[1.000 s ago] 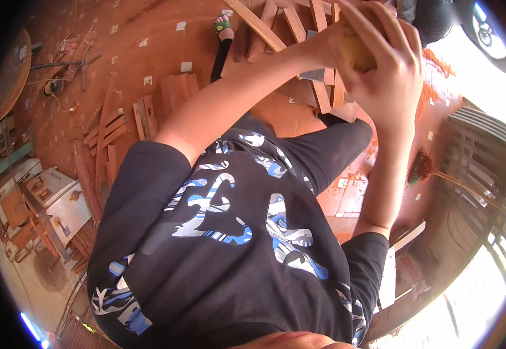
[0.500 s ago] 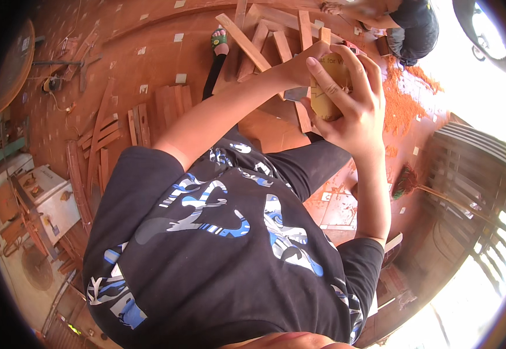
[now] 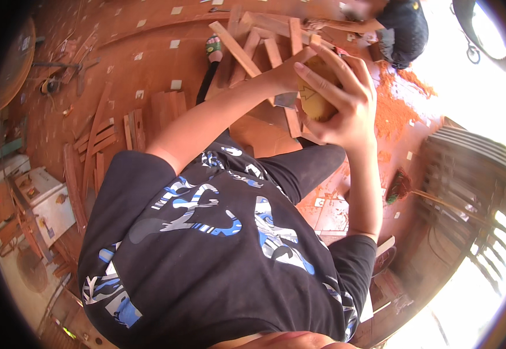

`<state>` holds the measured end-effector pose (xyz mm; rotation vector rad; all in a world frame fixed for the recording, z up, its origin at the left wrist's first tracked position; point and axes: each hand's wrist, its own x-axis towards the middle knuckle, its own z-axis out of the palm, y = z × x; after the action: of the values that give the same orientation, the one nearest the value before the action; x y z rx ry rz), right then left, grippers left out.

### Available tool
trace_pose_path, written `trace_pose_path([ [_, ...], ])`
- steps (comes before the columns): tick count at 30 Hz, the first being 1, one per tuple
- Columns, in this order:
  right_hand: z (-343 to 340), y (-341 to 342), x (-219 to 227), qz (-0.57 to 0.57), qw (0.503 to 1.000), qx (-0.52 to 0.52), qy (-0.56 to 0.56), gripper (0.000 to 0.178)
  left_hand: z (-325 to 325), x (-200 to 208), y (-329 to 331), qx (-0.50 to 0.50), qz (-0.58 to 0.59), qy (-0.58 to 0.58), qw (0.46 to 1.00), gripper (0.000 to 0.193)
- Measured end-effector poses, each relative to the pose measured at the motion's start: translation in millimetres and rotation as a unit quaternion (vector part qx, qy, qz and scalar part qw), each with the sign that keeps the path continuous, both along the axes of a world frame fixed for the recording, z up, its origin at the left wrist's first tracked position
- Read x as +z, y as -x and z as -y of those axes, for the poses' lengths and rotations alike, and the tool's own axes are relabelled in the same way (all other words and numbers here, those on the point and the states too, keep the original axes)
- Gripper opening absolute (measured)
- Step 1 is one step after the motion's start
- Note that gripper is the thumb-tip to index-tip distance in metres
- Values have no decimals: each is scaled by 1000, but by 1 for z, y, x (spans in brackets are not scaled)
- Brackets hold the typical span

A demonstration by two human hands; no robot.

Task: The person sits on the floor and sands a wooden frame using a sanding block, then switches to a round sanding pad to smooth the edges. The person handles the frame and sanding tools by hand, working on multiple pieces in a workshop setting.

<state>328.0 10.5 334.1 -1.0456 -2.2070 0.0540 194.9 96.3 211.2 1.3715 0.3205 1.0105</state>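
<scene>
My right hand is closed around a yellow round disc with dark printing on its face, probably a sanding disc. Its fingers lie across the upper side of the disc, and the thumb side is at the lower edge. My left hand meets the far left edge of the disc. Its fingers are hidden behind the disc and my right hand. A small red part shows just beyond the hands; what it belongs to is unclear. Below the wrist of my left arm lies a dark grey flat piece.
Wooden bars lie crossed beyond my hands, and stacked planks lie at the left. A co-worker crouches at the far right beside orange sawdust. A broom and slatted wooden furniture stand right.
Both hands stay at the disc, and the whole scene has shifted slightly left in the picture. The disc is turned a little. The co-worker's arm reaches farther into sight.
</scene>
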Motion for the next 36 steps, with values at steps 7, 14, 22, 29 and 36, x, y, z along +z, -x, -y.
trace_pose_path([
  [7, -1, -4, -13, -35, 999, 4, -18, 65, 2, 1, 7, -39, -26, 42, 998, 32],
  [14, 1, 1, -11, -32, 999, -11, -7, 64, 0, -12, 13, -20, 11, 1, 1000, 26],
  [22, -1, -4, -1, -33, 999, -23, 7, 61, 4, -3, 16, -25, 47, 40, 998, 32],
  [29, -8, -12, -10, -45, 997, -65, 9, 64, 0, -2, 15, -72, 33, 63, 995, 29],
  [36, 3, 0, -23, -49, 997, -51, 22, 62, -11, -23, 22, -21, -61, -32, 997, 25],
])
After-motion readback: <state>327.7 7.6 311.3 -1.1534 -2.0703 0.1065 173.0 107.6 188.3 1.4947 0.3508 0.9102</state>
